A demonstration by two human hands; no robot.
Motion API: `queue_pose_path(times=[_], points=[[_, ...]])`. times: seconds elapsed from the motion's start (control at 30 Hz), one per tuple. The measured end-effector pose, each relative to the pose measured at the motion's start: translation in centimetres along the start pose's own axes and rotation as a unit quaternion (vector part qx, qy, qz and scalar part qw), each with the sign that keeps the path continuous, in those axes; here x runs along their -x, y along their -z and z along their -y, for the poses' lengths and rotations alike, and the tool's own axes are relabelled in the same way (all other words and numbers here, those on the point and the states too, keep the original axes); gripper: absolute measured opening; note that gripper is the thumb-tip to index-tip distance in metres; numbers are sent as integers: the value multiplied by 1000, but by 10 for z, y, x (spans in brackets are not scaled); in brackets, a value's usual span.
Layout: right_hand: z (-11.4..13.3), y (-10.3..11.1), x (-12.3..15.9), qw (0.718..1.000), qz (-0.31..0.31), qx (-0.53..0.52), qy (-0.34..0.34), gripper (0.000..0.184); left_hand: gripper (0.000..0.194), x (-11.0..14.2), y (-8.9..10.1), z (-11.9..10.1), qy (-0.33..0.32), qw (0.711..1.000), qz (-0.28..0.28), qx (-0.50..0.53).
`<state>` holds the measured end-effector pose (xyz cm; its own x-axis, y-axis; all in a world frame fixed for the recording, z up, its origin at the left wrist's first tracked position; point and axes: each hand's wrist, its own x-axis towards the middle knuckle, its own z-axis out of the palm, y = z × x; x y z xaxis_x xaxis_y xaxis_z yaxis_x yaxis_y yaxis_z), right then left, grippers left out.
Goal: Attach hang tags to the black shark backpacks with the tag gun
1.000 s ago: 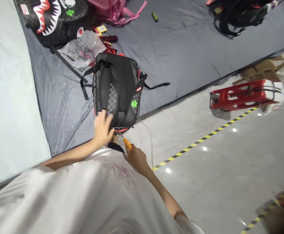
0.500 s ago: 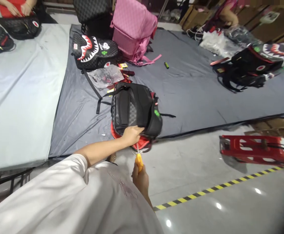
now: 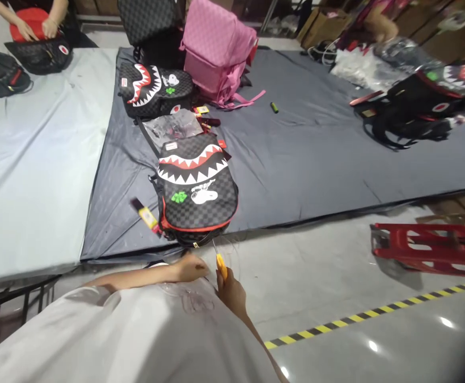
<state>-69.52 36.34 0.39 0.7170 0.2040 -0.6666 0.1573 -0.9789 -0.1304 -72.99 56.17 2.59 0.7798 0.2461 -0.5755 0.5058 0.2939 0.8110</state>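
A black checkered backpack lies front side up at the edge of the grey-covered table, bearing a shark-mouth print, a green patch and a white cartoon figure. My right hand is closed around a yellow-handled tool, whose thin metal shaft points up toward the backpack's near edge. Just left of it, my left hand is curled with the fingers together, close to my shirt and apart from the backpack. Whatever it may pinch is too small to make out. A yellow hang tag sticks out at the bag's left side.
Behind the backpack are a plastic bag, another shark-print backpack and a pink backpack. A small green object lies on the grey cover. To the right, a red cart stands on the floor. Another person's hands work at far left.
The backpack has been turned from its strap side to its printed front. My left hand has let go of it and drawn back toward my body. The yellow-handled tool stays in my right hand.
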Motion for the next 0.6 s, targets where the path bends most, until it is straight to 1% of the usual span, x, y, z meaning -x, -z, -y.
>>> queue_pose_path(times=[0.03, 0.07, 0.1, 0.13, 0.17, 0.2, 0.23, 0.27, 0.33, 0.4, 0.43, 0.5, 0.53, 0.6], points=[[-1, -2, -10, 1000, 20, 9, -4, 34, 45, 1, 7, 0, -27, 998, 25, -60], [-3, -4, -19, 999, 31, 14, -5, 35, 59, -1, 14, -2, -67, 986, 39, -149], [-6, -5, -26, 999, 36, 13, -3, 36, 75, -8, 21, -4, -109, 959, 38, -258], [-10, -6, -31, 999, 37, 8, 0, 37, 88, -17, 27, -7, -145, 916, 27, -374], [-16, -6, -33, 999, 39, 2, 4, 38, 96, -29, 33, -10, -170, 865, 9, -472], [-24, -6, -31, 999, 39, -6, 7, 38, 96, -42, 38, -13, -180, 824, -12, -537], [-33, -5, -26, 999, 40, -14, 8, 38, 89, -54, 42, -17, -176, 806, -37, -563], [-42, -3, -19, 999, 41, -21, 8, 39, 78, -65, 45, -23, -169, 803, -61, -568], [-58, 4, -2, 998, 25, -62, 17, 42, 55, -81, 53, -41, -158, 810, -104, -556], [-64, 16, 12, 987, -22, -148, 53, 46, 41, -90, 63, -67, -170, 808, -159, -542], [-61, 23, 16, 975, -52, -200, 80, 46, 34, -94, 69, -82, -191, 804, -187, -532], [-46, 40, 16, 941, -100, -290, 139, 45, 21, -100, 81, -111, -266, 792, -233, -497], [-36, 49, 13, 927, -109, -318, 164, 45, 23, -102, 86, -123, -304, 785, -250, -478], [-15, 66, 2, 907, -108, -354, 200, 45, 40, -106, 93, -141, -357, 773, -274, -448]])
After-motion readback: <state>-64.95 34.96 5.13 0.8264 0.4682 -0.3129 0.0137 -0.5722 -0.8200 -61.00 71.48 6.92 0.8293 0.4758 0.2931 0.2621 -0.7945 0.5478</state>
